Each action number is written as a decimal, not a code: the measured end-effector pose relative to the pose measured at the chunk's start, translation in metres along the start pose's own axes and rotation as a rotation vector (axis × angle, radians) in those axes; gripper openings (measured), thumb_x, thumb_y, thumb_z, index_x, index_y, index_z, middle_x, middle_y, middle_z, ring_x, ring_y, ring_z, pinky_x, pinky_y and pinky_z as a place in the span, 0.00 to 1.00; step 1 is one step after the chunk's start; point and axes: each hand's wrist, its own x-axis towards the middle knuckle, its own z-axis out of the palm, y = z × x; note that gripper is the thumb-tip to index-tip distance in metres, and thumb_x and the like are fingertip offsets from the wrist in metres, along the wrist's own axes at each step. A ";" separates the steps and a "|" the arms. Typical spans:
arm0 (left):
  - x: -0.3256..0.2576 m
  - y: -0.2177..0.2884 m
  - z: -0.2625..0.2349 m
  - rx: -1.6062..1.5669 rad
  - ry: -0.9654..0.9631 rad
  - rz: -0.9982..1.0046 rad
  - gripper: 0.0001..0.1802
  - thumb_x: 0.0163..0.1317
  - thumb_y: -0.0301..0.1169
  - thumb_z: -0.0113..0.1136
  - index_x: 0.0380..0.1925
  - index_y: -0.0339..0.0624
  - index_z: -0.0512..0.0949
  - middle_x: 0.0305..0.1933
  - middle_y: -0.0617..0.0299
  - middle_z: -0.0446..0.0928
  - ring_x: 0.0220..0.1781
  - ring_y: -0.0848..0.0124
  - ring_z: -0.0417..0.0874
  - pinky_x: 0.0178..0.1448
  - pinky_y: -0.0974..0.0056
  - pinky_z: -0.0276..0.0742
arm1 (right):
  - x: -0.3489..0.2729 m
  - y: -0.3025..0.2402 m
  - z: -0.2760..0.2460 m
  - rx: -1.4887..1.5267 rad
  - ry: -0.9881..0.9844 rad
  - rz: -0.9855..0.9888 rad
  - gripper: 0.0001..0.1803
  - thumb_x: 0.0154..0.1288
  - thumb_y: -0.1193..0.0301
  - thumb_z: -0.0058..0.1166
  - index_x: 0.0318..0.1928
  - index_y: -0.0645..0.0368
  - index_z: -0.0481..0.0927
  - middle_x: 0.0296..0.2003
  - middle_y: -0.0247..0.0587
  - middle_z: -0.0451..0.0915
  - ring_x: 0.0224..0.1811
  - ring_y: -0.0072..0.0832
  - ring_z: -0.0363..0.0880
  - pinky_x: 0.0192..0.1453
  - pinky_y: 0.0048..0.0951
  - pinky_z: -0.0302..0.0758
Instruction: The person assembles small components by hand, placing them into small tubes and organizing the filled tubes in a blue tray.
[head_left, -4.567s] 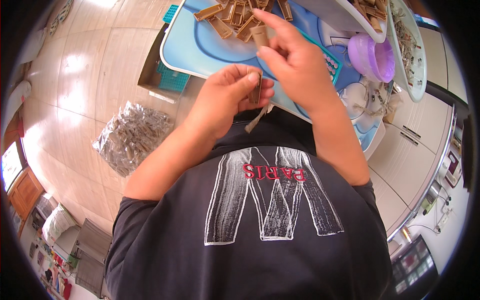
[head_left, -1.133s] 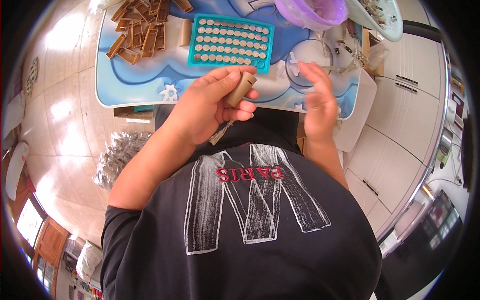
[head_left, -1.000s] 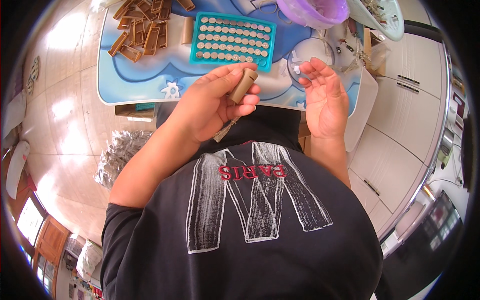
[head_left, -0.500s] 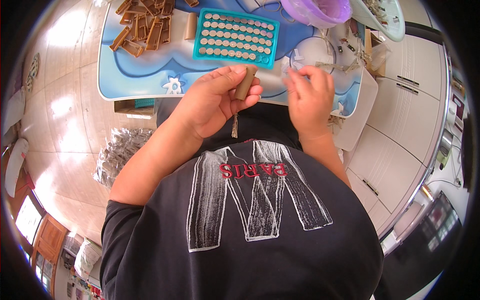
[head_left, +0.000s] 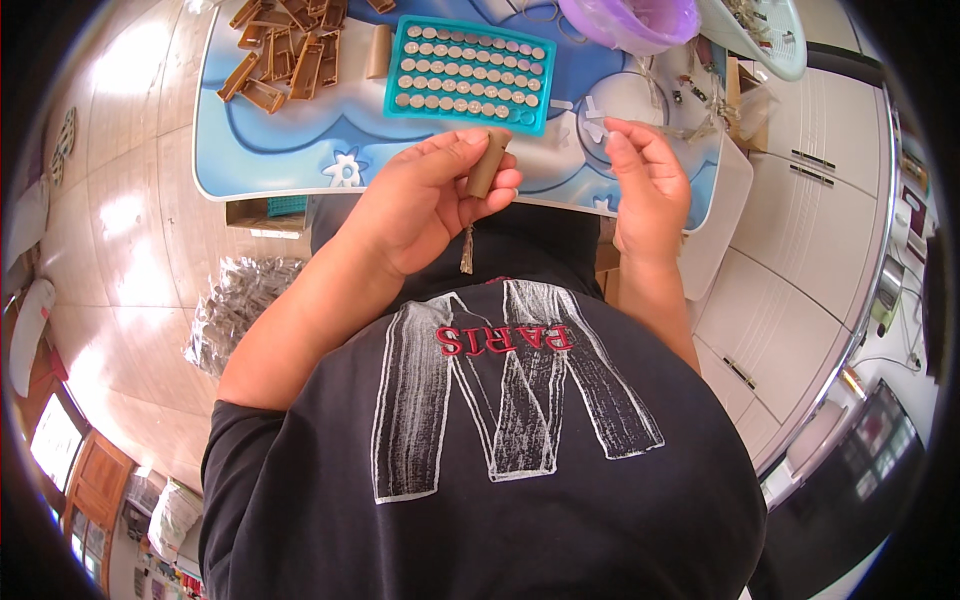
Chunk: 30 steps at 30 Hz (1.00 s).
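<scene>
My left hand (head_left: 425, 190) is closed around a small brown plastic casing (head_left: 487, 165), held tilted between thumb and fingers in front of the table edge. A thin frayed strand (head_left: 467, 250) hangs below that hand; where its upper end goes is hidden. To the right, my right hand (head_left: 652, 185) is raised over the table edge, its thumb and forefinger a little apart beside small translucent plastic pieces (head_left: 594, 130). No object shows clearly between them. Just beyond the left hand is a turquoise tray (head_left: 470, 120) with rows of round silvery discs.
Several brown casings (head_left: 285, 60) are piled at the table's far left, and another casing (head_left: 379, 52) stands beside the tray. A purple basin (head_left: 640, 25) and pale green basket (head_left: 770, 40) are at the far right. A silvery bundle (head_left: 240, 305) sits on the floor at left.
My right hand has moved right, away from the left hand, with its thumb and forefinger now beside the translucent pieces. The left hand still holds the casing in nearly the same spot.
</scene>
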 end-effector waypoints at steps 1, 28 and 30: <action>0.000 0.000 0.000 0.000 0.000 0.001 0.19 0.68 0.34 0.46 0.53 0.31 0.67 0.42 0.56 0.76 0.42 0.70 0.80 0.47 0.69 0.79 | 0.004 0.001 0.001 -0.314 -0.001 -0.187 0.11 0.59 0.68 0.59 0.40 0.61 0.80 0.32 0.32 0.76 0.35 0.19 0.71 0.43 0.21 0.67; 0.001 0.000 -0.005 -0.004 -0.044 -0.024 0.19 0.68 0.34 0.45 0.53 0.31 0.68 0.42 0.55 0.77 0.42 0.69 0.80 0.48 0.68 0.79 | 0.032 -0.006 -0.016 -1.138 -0.075 -0.477 0.05 0.53 0.70 0.58 0.30 0.57 0.80 0.29 0.38 0.78 0.34 0.38 0.75 0.39 0.34 0.72; 0.002 -0.001 -0.005 0.007 -0.065 -0.008 0.19 0.68 0.34 0.45 0.54 0.31 0.68 0.43 0.56 0.76 0.42 0.69 0.80 0.48 0.67 0.79 | 0.028 -0.010 -0.013 -1.156 -0.078 -0.442 0.05 0.53 0.70 0.58 0.29 0.56 0.80 0.29 0.38 0.78 0.33 0.38 0.75 0.38 0.34 0.72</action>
